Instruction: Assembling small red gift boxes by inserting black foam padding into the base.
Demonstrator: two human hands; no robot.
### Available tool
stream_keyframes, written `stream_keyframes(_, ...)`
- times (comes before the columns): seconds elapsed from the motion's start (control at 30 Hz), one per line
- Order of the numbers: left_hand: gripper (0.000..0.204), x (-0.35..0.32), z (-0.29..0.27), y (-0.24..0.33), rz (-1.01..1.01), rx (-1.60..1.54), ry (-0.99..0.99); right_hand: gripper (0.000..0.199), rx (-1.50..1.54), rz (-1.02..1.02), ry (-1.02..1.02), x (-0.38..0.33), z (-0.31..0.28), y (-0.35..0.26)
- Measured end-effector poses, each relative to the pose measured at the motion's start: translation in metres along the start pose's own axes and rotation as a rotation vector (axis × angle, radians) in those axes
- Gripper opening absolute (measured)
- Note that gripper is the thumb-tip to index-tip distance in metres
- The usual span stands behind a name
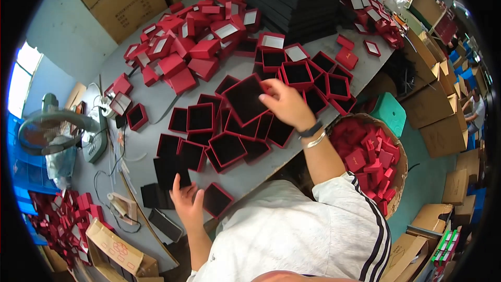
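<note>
**Hands among open red boxes**

Right hand (286, 103) reaching out over the table (156, 105), fingers curled and pinching the right edge of a tilted box (244, 99) with black lining, at 9 o'clock from the fingertips. Around it, a spread of open boxes (228, 148), lining up. Left hand (188, 199) low at the near edge, fingers loosely spread, touching a black pad (168, 171) at 11 o'clock; a small box (217, 199) just beside at 3 o'clock. Heap of lids (192, 43) at 11 o'clock from the right hand. Basket (401, 173) of red pieces at 4 o'clock. Fan (48, 131) far at 9 o'clock.
</note>
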State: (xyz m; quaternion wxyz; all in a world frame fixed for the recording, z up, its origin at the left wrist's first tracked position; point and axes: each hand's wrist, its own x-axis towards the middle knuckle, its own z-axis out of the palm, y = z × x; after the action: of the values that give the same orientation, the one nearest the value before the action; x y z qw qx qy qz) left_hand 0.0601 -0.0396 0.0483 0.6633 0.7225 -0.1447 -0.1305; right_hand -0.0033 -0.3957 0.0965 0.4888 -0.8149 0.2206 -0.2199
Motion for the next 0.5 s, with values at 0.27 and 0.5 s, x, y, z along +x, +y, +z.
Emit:
stream_keyframes(0.27, 0.030, 0.025, -0.011, -0.017, 0.111, 0.185, 0.106, 0.042, -0.216, -0.648, 0.200, 0.162, 0.035, -0.001)
stream_keyframes(0.5, 0.021, 0.040, 0.007, -0.001, 0.065, 0.198, 0.021, 0.027, -0.785, -0.393, 0.145, 0.277, 0.159, 0.093)
